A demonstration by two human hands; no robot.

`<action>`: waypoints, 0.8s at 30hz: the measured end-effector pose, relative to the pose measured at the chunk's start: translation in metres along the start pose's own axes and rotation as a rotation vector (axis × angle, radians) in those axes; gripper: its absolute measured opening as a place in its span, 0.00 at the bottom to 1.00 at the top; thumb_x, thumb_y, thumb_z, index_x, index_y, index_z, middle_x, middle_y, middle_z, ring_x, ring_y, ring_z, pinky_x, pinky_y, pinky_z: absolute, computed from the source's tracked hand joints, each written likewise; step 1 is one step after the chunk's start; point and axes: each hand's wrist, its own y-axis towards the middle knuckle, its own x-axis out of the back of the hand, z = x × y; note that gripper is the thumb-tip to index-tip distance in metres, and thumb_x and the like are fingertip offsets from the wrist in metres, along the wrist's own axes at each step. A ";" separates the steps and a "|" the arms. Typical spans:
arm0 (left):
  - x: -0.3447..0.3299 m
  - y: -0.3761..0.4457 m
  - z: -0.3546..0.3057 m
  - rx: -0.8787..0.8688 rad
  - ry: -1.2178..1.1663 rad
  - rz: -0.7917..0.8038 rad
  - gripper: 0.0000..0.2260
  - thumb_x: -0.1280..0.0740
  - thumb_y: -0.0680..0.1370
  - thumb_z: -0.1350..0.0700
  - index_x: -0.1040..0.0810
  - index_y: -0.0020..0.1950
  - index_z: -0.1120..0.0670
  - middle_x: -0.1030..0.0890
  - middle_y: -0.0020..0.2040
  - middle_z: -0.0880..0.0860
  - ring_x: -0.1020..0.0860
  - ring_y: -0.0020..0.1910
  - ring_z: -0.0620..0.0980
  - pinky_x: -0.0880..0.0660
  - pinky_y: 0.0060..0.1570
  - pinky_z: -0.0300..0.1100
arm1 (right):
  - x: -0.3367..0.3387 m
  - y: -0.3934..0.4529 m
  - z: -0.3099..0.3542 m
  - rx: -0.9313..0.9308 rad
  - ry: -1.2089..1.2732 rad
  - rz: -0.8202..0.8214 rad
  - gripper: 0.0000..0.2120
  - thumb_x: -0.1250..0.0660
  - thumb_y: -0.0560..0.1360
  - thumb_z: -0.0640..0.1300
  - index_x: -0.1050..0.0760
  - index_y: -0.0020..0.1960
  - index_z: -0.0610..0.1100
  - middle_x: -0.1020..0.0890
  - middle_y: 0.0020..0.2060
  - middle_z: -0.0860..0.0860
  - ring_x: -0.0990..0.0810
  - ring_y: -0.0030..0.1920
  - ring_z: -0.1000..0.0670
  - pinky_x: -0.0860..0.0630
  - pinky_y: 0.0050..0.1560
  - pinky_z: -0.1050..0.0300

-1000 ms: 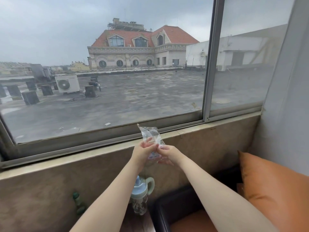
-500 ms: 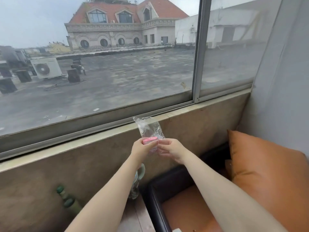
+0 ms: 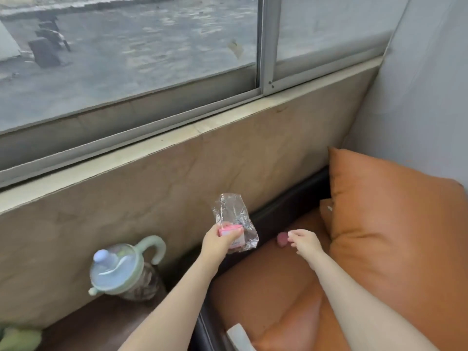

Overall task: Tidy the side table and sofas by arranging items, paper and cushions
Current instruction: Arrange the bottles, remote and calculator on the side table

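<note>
My left hand (image 3: 219, 243) grips a small pink packet in a clear crinkled plastic wrapper (image 3: 235, 219), held in the air above the sofa's dark armrest (image 3: 283, 211). My right hand (image 3: 302, 243) is a little to the right, apart from the wrapper, pinching a small pink piece (image 3: 282, 239) at its fingertips over the orange sofa seat (image 3: 266, 295). A big orange cushion (image 3: 395, 224) leans against the wall on the right. On the dark wooden side table (image 3: 101, 323) stands a pale green and blue lidded cup (image 3: 126, 269) with a curved handle.
A stone-faced wall and window sill (image 3: 177, 138) run behind the table and sofa. A green object (image 3: 17, 338) lies blurred at the table's left edge. A white item (image 3: 239, 336) shows at the sofa seat's front. A grey wall (image 3: 417, 84) closes the right side.
The view has tilted down from the window to the table and sofa. My hands have come apart: the left keeps the wrapper, the right has moved off to the right with a small pink piece.
</note>
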 end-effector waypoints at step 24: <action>-0.102 0.177 0.243 0.254 0.001 0.086 0.14 0.26 0.70 0.64 0.22 0.54 0.57 0.20 0.46 0.52 0.22 0.40 0.44 0.26 0.34 0.30 | -0.089 0.263 -0.158 -0.074 -0.514 -0.005 0.34 0.32 0.74 0.43 0.44 0.74 0.35 0.33 0.69 0.38 0.33 0.69 0.39 0.36 0.65 0.52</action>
